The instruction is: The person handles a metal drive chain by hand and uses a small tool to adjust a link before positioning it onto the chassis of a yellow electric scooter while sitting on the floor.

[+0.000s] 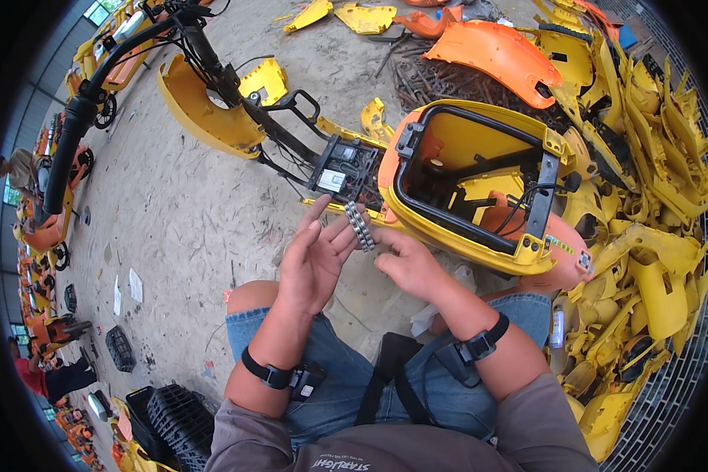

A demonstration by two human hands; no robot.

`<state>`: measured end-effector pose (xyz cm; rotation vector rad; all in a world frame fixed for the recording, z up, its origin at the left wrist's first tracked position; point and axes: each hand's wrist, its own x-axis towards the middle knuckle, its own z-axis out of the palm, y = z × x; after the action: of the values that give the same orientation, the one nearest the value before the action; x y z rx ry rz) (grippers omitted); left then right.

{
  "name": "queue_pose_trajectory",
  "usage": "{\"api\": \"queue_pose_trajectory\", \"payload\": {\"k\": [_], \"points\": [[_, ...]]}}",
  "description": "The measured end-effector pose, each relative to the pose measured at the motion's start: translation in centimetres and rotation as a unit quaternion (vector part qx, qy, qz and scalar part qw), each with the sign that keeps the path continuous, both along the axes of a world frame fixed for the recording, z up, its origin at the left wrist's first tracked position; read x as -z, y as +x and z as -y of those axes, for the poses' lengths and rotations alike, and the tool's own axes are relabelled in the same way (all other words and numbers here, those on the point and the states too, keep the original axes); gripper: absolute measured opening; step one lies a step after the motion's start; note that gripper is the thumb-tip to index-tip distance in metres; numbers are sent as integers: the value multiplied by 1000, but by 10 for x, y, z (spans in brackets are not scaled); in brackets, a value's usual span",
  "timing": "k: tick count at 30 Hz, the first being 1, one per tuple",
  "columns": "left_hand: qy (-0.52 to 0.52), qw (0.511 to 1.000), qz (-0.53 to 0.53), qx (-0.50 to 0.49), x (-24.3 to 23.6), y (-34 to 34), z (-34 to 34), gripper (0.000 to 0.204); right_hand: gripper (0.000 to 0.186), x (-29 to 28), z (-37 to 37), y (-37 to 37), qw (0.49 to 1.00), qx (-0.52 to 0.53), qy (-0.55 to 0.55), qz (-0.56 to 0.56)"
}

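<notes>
My left hand (315, 259) is turned palm up with its fingers stretched. A short doubled length of silvery metal chain (359, 226) rests across those fingers. From the right, my right hand (411, 267) meets the chain, its index finger and thumb at the chain's side and the other fingers curled; the exact pinch is partly hidden. Just beyond both hands lies a partly stripped yellow and orange scooter body, with an open seat compartment (401, 228) framed by a black tube. Left of that compartment, its exposed electronics bay (340, 169) holds a silver module.
Yellow plastic panels (661, 259) are heaped at the right. An orange panel (488, 59) lies near rusty metal parts at the far side. The handlebar (75, 134) reaches up at the left. Black baskets (181, 425) lie at lower left; people (51, 374) are at the left edge.
</notes>
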<state>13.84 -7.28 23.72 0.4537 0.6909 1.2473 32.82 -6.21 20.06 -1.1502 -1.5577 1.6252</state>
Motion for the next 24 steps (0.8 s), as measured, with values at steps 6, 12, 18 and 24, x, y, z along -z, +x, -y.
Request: {"api": "queue_pose_trajectory", "payload": {"k": [6,12,18,24], "points": [[4,1000,11,9,-1,-2,2,60,28,3,1,-3,996,-35,-18,-79],[1,1000,10,-24,6,-2,-1,58,25,4,5,-6,991,-47,-83,-92],[-1,998,-55,-11,8,-1,-2,55,21,-3,3,-3,991,-61,-60,-106],[-85,985,-139,60,23,5,-3,43,19,-6,2,-1,984,-19,-63,-166]]}}
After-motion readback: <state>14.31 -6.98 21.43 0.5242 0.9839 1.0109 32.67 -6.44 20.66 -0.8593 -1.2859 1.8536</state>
